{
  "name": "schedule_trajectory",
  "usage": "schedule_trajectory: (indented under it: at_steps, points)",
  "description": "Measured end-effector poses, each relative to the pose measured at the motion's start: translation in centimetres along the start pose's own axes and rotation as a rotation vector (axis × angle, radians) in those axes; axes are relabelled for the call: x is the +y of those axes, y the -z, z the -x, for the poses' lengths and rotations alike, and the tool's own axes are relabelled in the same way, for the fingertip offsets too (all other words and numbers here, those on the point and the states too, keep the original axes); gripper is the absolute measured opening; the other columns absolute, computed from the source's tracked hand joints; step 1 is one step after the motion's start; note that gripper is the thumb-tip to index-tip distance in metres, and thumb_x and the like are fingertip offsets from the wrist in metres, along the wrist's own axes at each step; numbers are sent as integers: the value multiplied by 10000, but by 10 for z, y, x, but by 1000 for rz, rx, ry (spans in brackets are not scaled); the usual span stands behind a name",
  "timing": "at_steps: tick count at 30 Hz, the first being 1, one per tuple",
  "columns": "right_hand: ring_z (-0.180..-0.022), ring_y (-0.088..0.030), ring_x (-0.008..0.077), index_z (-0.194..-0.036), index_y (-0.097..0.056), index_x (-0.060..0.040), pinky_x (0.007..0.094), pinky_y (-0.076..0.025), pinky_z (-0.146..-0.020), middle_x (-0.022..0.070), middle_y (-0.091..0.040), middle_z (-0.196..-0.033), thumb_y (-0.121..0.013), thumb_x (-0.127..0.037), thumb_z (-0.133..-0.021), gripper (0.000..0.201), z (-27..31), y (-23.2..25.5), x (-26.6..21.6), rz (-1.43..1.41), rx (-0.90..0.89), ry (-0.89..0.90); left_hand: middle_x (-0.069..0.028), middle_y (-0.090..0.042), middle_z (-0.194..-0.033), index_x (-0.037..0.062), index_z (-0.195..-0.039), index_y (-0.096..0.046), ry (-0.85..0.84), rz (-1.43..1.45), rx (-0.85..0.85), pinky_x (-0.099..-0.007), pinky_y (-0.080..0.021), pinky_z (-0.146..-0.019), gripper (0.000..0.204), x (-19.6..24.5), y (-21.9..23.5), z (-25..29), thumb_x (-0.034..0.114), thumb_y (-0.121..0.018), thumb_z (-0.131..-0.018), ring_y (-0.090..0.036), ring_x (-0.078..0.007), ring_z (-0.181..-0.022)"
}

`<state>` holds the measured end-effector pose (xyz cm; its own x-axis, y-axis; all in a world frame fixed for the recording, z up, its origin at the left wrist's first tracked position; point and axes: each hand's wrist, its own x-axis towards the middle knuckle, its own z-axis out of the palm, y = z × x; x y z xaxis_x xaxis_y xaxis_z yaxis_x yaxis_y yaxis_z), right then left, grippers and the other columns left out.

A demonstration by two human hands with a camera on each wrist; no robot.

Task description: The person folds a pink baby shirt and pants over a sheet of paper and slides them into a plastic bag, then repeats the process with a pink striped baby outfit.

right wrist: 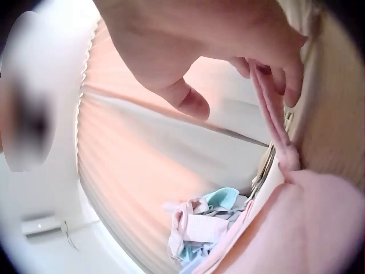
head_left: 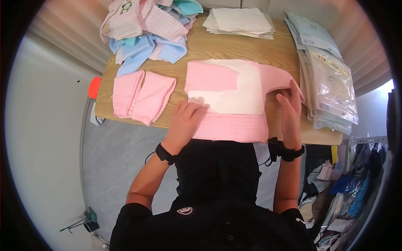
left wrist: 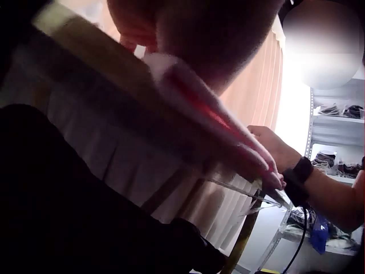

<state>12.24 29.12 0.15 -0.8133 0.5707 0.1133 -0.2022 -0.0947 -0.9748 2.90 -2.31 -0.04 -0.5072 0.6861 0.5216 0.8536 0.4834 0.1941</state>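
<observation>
A pink garment [head_left: 234,125] lies spread on the wooden table [head_left: 234,48], with a white sheet [head_left: 243,94] laid on its middle. Its left sleeve [head_left: 211,77] is folded across the sheet. My left hand [head_left: 186,117] rests flat, fingers straight, on the garment's lower left part; in the left wrist view it [left wrist: 199,34] presses the pink edge [left wrist: 211,108]. My right hand [head_left: 289,106] stands on edge at the garment's right side and pinches the right sleeve [head_left: 278,77]. In the right wrist view the fingers [right wrist: 279,68] curl round a lifted strip of pink sleeve [right wrist: 274,108].
Two folded pink pieces [head_left: 142,96] lie at the left of the table. A heap of pink and blue clothes [head_left: 146,25] and a stack of white sheets [head_left: 240,21] sit at the back. Packaged bags [head_left: 326,75] are stacked along the right edge. Clothes [head_left: 347,188] crowd the floor at right.
</observation>
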Motion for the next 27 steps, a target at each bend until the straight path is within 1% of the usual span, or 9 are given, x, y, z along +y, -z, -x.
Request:
schedule_trajectory:
  at_steps: [2,5,8,11,14,17,20,23,27]
  points:
    - [-1419,-397,315,-1541,-326,7,401,-333,-1160,191,-411,-1506,-635,-8,-895,717,-1,-5,-2,87,-45,80,-81,-623,-1007,59,-1099,-720,3,74,23,-391,-497,-851,280,-3,-3,2,-13,-683,-831,-593,-285,-949]
    - [-1451,-343,376,-1482,-418,18,505,-291,-1180,210,-381,-1542,-699,-146,-879,685,1,-38,-26,944,-293,541,-83,-615,-1022,65,-1087,-720,66,207,49,-385,-494,-829,268,-5,-7,5,-27,-687,-837,-589,-290,-949]
    - [-1469,-282,436,-1402,-511,7,641,-234,-1166,216,-350,-1567,-724,-284,-856,654,14,-71,-8,1263,-548,649,-87,-611,-1053,67,-1078,-721,78,247,41,-385,-491,-833,260,-9,-8,3,-33,-683,-841,-587,-292,-958]
    - [-1484,-263,445,-1351,-559,-14,724,-202,-1132,199,-322,-1594,-712,-377,-862,628,19,-85,13,1270,-669,581,-104,-604,-1111,69,-1071,-723,110,307,23,-388,-487,-875,259,-8,-8,5,-34,-670,-839,-581,-302,-1020]
    - [-1524,-167,444,-1439,-495,-76,679,-137,-1179,185,-224,-1651,-625,-310,-932,573,11,-89,3,1282,-740,375,-149,-568,-1236,71,-1106,-699,132,322,12,-414,-461,-970,289,-9,-5,5,-13,-664,-831,-544,-342,-1157]
    - [-1526,-166,442,-1437,-477,-68,671,-134,-1185,214,-230,-1641,-588,-190,-914,548,3,-91,14,1264,-779,332,-199,-487,-1377,53,-1218,-624,140,293,-6,-456,-399,-1083,399,-9,-4,5,24,-668,-822,-456,-401,-1318]
    - [-1522,-181,443,-1447,-458,-81,607,-157,-1212,245,-236,-1630,-547,-76,-873,580,-7,-86,7,1034,-759,261,-238,-400,-1474,31,-1328,-523,166,294,20,-489,-330,-1154,542,-12,-9,6,62,-682,-812,-370,-442,-1407]
    - [-1493,-248,447,-1411,-480,-63,562,-221,-1209,263,-317,-1573,-580,-83,-840,580,-12,-70,0,957,-642,450,-266,-342,-1530,20,-1401,-456,209,290,24,-506,-285,-1183,654,-11,-10,4,97,-702,-800,-338,-459,-1430]
    - [-1449,-335,433,-1391,-505,-45,481,-303,-1184,261,-415,-1504,-582,-49,-855,541,-13,-33,-24,845,-581,346,-269,-341,-1541,28,-1424,-455,276,154,14,-560,-240,-1181,708,-6,-7,3,202,-729,-795,-343,-456,-1414]
